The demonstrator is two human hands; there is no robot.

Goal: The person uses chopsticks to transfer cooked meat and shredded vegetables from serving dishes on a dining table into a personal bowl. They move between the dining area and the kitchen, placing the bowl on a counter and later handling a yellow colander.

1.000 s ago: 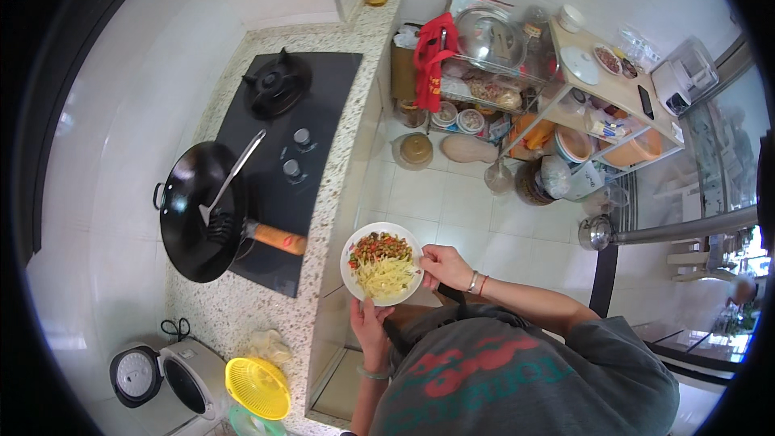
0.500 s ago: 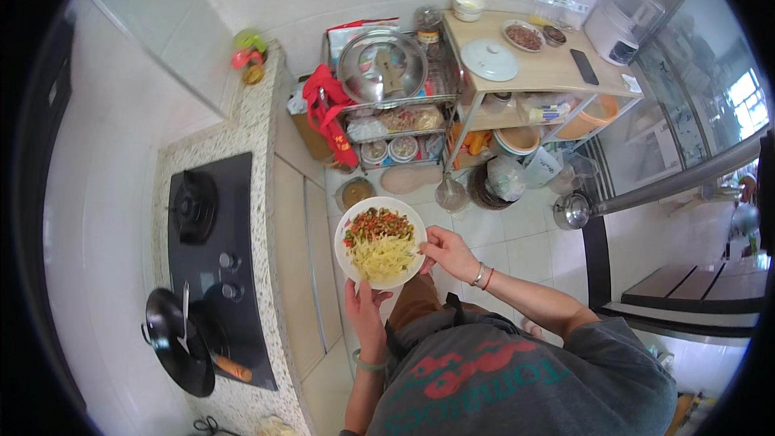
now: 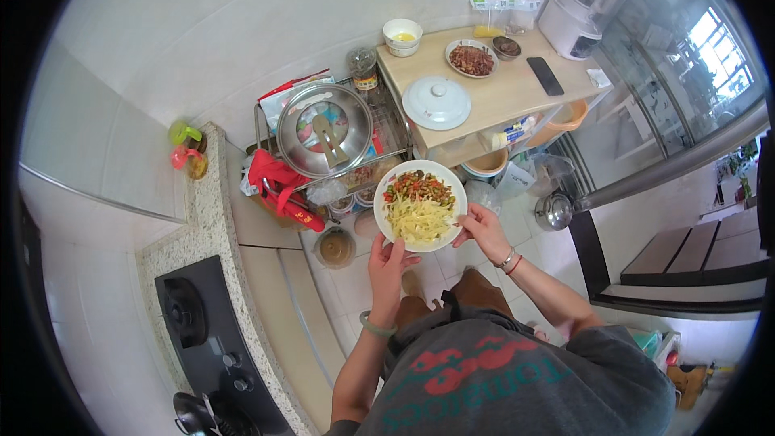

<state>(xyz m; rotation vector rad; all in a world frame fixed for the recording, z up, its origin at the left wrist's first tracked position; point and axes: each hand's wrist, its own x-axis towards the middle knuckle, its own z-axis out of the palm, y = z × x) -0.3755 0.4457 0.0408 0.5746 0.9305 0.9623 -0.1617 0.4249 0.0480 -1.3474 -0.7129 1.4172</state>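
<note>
A white plate (image 3: pixel 379 206) is held in mid-air in front of me, above the floor, by both hands. Chopped red and green pieces (image 3: pixel 418 187) cover its far half, and pale yellow shreds (image 3: pixel 421 221) are heaped on the near half. My left hand (image 3: pixel 387 265) grips the near left rim, thumb on top and fingers underneath. At the right rim, my right hand (image 3: pixel 486 236) pinches the edge, its fingertips partly hidden below the plate. Past the plate, a wooden table (image 3: pixel 517 101) carries a white lidded dish (image 3: pixel 437 102) at its near left.
The table also bears stacked bowls (image 3: pixel 402 37), a plate of brown-red meat (image 3: pixel 472 59), a phone (image 3: pixel 545 77) and a white appliance (image 3: pixel 571 24). Left of it stands a wire rack (image 3: pixel 389 129) with a metal lid (image 3: pixel 324 130). A gas stove (image 3: pixel 211 339) and pan (image 3: pixel 192 413) lie left.
The plate has moved away from the stove, up and rightward in view, toward the table. Both hands keep their hold. My view has turned, bringing the table nearer.
</note>
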